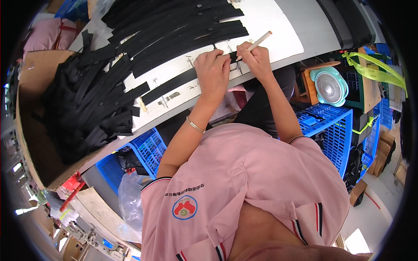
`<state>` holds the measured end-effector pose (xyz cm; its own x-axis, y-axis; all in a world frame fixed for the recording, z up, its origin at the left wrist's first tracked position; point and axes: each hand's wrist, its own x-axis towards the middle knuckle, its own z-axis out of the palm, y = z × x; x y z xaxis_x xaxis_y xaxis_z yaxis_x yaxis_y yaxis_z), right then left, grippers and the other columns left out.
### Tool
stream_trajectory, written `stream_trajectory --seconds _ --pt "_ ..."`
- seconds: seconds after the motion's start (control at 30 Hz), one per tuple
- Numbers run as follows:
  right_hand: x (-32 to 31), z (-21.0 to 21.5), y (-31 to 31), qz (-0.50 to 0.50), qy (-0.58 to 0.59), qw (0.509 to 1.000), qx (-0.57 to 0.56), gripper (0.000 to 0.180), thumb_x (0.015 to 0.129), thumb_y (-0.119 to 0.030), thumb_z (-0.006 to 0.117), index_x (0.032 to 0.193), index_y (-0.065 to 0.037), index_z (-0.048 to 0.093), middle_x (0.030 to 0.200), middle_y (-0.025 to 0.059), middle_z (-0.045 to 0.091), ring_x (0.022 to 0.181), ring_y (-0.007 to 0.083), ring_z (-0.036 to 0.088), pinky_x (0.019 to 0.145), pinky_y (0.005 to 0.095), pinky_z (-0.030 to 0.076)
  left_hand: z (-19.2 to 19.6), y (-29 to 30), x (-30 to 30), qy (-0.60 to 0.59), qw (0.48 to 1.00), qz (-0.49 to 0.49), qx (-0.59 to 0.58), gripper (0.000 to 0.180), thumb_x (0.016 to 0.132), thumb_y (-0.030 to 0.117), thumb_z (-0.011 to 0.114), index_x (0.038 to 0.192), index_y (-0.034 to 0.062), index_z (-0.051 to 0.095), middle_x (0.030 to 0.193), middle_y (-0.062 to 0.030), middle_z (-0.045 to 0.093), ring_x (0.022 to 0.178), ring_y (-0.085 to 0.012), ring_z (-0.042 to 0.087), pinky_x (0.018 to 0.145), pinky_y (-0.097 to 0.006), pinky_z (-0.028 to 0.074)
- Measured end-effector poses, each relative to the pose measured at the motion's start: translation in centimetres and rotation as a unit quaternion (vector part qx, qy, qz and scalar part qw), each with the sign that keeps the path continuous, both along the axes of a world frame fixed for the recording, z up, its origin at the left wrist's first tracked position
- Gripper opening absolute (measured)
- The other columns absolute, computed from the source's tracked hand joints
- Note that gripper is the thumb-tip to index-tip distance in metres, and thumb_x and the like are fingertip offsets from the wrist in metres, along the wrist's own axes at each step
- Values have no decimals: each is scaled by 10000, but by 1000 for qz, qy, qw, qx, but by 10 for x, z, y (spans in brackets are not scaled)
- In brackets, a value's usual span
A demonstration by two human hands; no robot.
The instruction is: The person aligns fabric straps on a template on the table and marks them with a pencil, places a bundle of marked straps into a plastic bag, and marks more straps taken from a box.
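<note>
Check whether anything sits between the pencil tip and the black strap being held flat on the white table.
Nothing visible does. The right hand holds the pencil with its tip down at the black strap, right beside the left hand that presses the strap onto the white table. The tip itself is hidden by fingers.

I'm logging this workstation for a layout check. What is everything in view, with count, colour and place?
black strip: one, black, flat on the table under both hands
strip rows: many, black, laid side by side on the table's far part
strip heap: many, black, piled in the cardboard box
cardboard box: one, brown, left of the table
table: one, white top
crates: several, blue, under and right of the table
fan: one, pale teal, right, on a shelf
yellow-green band: one, far right
bracelet: one, silver, left wrist
pencil: one, pale, in the right hand
left hand: presses the black strip
right hand: holds the pencil to the black strip
</note>
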<state>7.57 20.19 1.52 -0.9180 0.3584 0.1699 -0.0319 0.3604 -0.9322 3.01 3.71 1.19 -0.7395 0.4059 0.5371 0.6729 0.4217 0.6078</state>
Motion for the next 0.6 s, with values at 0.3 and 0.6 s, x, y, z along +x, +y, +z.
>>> stream_trajectory --seconds 0.3,0.6 --pt "-1 -6 -2 10 4 1000 -18 246 971 -178 607 837 2 707 666 41 645 615 95 614 582 254 471 0 -8 1 8 1000 10 -20 212 817 117 775 1024 72 767 1138 -60 694 1071 -284 582 956 -418 415" --pt "5 -7 -1 -106 85 983 -125 243 999 -146 630 855 22 731 782 39 693 646 62 567 593 217 436 3 -47 10 -59 990 -7 -127 510 956 262 674 1405 46 565 1480 -228 490 1468 -428 325 1176 -679 122"
